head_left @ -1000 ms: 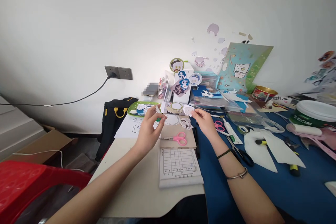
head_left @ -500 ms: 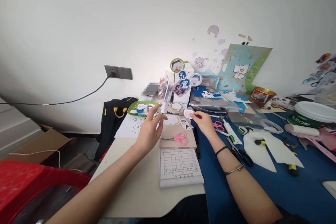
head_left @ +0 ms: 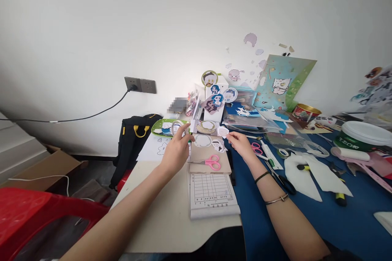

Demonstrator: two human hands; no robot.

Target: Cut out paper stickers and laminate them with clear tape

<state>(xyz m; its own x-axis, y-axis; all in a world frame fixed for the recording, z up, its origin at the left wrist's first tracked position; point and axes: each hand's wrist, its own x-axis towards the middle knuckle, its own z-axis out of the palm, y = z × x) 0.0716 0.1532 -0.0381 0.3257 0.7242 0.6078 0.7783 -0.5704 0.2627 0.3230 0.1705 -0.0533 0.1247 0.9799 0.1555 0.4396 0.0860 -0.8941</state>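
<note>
My right hand (head_left: 240, 142) pinches a small white paper cutout (head_left: 223, 131) by its edge, above the right side of the cardboard. My left hand (head_left: 176, 147) is raised beside the green-rimmed tray (head_left: 157, 130), its fingers apart and nothing visible between them. A roll of tape (head_left: 177, 128) shows just behind the left fingers. Between my hands, a white oval cutout (head_left: 202, 140) and a dark-and-white character cutout (head_left: 218, 145) lie on the brown cardboard (head_left: 225, 167). Pink-handled scissors (head_left: 212, 162) rest on it, blades pointing left.
A printed form pad (head_left: 211, 193) lies in front of the cardboard. On the blue mat (head_left: 263, 220) are black scissors (head_left: 283, 181), white foam pieces (head_left: 301, 175) and a tube (head_left: 271, 155). A white box with stickers (head_left: 219, 114) stands behind. A red stool (head_left: 27, 216) is at left.
The paper cutout in my right hand now shows its face more to the camera. My left index finger and thumb have shifted slightly. The whole view has moved a little.
</note>
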